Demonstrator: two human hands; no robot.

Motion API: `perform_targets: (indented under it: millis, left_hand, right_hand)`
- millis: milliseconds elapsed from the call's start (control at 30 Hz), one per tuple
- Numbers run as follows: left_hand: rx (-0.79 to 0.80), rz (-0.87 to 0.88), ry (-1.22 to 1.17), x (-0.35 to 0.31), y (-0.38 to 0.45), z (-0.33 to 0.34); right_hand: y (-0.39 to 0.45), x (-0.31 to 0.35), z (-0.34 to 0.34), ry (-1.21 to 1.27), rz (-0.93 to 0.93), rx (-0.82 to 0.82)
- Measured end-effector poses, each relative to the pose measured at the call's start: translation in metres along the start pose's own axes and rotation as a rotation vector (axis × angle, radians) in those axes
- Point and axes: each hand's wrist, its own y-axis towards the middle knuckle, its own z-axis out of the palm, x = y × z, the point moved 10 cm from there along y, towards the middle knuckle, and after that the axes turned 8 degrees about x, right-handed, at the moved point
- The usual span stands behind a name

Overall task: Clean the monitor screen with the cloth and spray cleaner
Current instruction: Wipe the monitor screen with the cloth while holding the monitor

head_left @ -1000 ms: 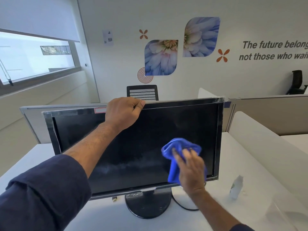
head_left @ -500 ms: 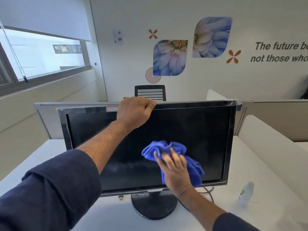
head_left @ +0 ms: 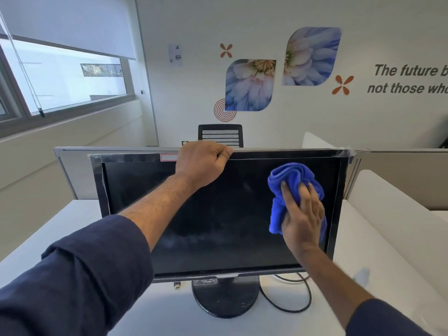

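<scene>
A black monitor (head_left: 218, 214) stands on a round base on the white desk (head_left: 363, 238), its dark screen streaked with hazy smears in the lower middle. My left hand (head_left: 201, 163) grips the monitor's top edge near the middle, fingers curled over the bezel. My right hand (head_left: 303, 219) presses a bunched blue cloth (head_left: 291, 175) flat against the right part of the screen, fingers straight on the cloth. A small pale spray bottle (head_left: 362, 275) shows as a blur on the desk, right of the monitor and partly behind my right forearm.
A black cable (head_left: 308, 294) loops on the desk beside the monitor base (head_left: 225, 299). Grey and white partition panels (head_left: 400, 180) stand behind and to the right. A black chair back (head_left: 220, 134) rises beyond the monitor. A window is at the left.
My right hand has slid the blue cloth from the lower middle of the screen up and to the right. My left hand has kept its grip on the top edge.
</scene>
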Motion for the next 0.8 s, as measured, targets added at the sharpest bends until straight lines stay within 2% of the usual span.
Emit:
perform_targets:
  millis: [100,233,333,433,500,633,800]
  left_hand:
    - [0.008,-0.014,-0.006,0.004,0.001,0.001]
    - [0.003,-0.019,0.004,0.004,0.002,0.0]
    - [0.003,0.002,-0.01,0.003,0.001,-0.001]
    - [-0.01,0.013,-0.022,0.002,-0.001,-0.004]
    - [-0.013,0.008,-0.015,0.002,-0.001,-0.004]
    - [-0.015,-0.001,-0.015,0.004,-0.001,-0.002]
    - [-0.006,0.005,-0.036,0.001,0.002,0.001]
  right_hand:
    - [-0.001,0.031,0.014,-0.019,-0.03,0.048]
    - [-0.069,0.09,0.059,-0.152,-0.408,0.248]
    - [-0.131,0.091,0.082,-0.3,-0.63,0.366]
    - [-0.133,0.078,0.077,-0.351,-0.705,0.336]
    - [-0.111,0.068,0.06,-0.322,-0.635,0.267]
    - [-0.043,0.013,0.02,-0.223,-0.281,0.065]
    - [0.007,-0.031,0.006,-0.106,0.071,-0.014]
